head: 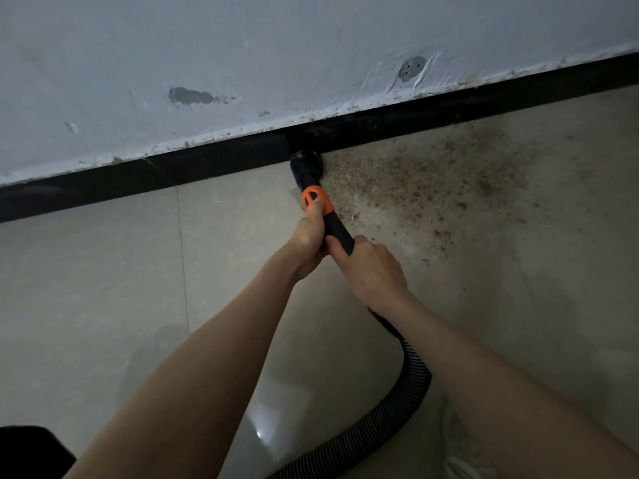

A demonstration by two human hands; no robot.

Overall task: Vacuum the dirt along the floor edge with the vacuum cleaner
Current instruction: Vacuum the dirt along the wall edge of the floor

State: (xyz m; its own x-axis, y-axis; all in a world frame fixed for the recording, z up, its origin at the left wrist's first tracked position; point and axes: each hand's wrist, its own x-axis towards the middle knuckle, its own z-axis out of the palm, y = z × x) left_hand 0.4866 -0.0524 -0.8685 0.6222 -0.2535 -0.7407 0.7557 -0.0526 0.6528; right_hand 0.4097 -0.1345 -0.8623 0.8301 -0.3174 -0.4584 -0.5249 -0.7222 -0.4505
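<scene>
The vacuum's black nozzle (306,163) touches the floor right at the black skirting board (207,167). Behind the nozzle an orange collar (316,200) rings the black wand. My left hand (309,238) grips the wand just below the collar, with its thumb lying on the orange part. My right hand (368,267) grips the wand a little further back. A ribbed black hose (411,378) curves from under my right wrist down to the bottom edge. Brown dirt (432,181) lies scattered on the tiles to the right of the nozzle, along the skirting.
A scuffed white wall (242,57) rises above the skirting, with a round grey patch (411,68) on it. Beige floor tiles (103,288) spread left of my arms. A dark object (31,451) fills the bottom left corner.
</scene>
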